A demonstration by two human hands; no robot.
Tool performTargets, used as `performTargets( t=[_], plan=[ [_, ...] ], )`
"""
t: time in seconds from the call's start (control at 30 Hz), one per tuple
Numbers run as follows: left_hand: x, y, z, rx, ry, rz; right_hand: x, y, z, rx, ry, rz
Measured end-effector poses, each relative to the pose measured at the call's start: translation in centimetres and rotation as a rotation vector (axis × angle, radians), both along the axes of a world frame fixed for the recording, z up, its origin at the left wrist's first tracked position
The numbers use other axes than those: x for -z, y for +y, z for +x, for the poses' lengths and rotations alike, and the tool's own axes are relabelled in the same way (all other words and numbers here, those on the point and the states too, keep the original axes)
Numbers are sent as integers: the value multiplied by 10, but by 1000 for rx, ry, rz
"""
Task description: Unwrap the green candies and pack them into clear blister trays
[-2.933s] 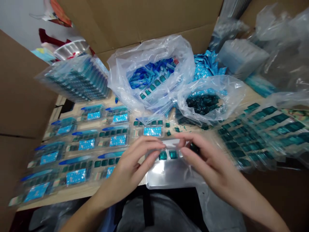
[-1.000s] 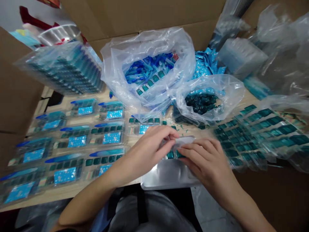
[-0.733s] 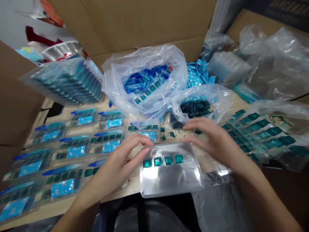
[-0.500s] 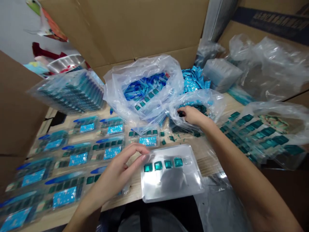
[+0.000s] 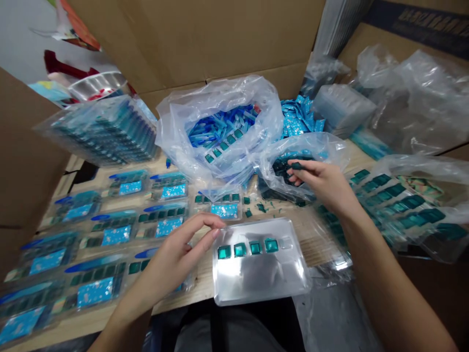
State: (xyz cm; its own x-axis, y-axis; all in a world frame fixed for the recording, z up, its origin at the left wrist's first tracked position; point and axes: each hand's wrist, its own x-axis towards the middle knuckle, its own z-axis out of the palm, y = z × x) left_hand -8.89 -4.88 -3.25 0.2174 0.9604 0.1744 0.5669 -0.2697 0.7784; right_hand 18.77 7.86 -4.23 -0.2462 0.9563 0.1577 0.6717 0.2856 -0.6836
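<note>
A shallow clear plastic tray (image 5: 256, 278) lies at the table's front edge, with several green square pieces (image 5: 240, 250) in a row of small wells along its upper side. The well at the right end of that row holds no piece. My left hand (image 5: 194, 244) pinches the tray's upper left corner between thumb and fingers. Over a clear plastic bag (image 5: 330, 146) of dark green pieces, my right hand (image 5: 320, 181) grips a dark green piece (image 5: 297, 166) between thumb and fingertips.
Filled packs with blue pens and blue sachets (image 5: 116, 234) spread across the left. Behind them rises a stack of filled trays (image 5: 106, 129). A large bag (image 5: 216, 90) of blue pens stands centre back, beside piled blue sachets (image 5: 298, 117). Strips of green pieces (image 5: 399, 195) lie right.
My right hand has risen out of the bag of green pieces and now shows a piece in its fingertips. My left hand stays at the tray corner. The view has shifted slightly.
</note>
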Motion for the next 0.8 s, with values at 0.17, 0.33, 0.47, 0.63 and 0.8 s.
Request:
performTargets(
  t=[0.17,0.33,0.47,0.63,0.8],
  plan=[
    [-10,4,28,16,1,245,-21,-65,-23,-97,323,-111],
    [-21,6,52,155,136,563,-39,-103,-40,-371,393,-151],
    [-26,2,51,135,171,526,-44,-114,-37,-378,469,-263],
    [-27,-3,47,109,231,588,-41,-121,-36,-279,611,-354],
    [-25,-5,49,118,294,686,-39,-125,-43,-279,690,-416]
  ],
)
